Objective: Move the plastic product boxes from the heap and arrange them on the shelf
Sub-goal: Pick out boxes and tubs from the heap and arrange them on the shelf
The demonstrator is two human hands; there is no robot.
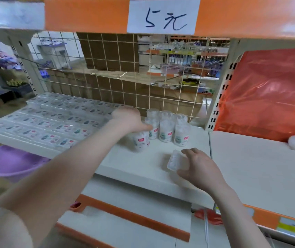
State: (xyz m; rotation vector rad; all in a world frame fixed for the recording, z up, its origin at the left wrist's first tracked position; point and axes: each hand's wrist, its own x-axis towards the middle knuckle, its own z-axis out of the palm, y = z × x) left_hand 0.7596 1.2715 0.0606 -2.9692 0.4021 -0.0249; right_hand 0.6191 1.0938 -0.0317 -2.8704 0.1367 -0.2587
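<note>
Left hand [128,120] fingers clamped on an upright box [140,140] on the shelf [143,163]; right hand [199,168] fingers grip another box [176,161], contents white.

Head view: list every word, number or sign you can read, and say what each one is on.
"5元": handwritten in blue on the white paper sign taped over the orange shelf edge strip above.
Labels on the clear plastic jars: red and green patches, too blurred to read.
Labels on the flat packs laid out on the left: too small to read.
Yellow tag on the lower right shelf edge: unreadable.
</note>
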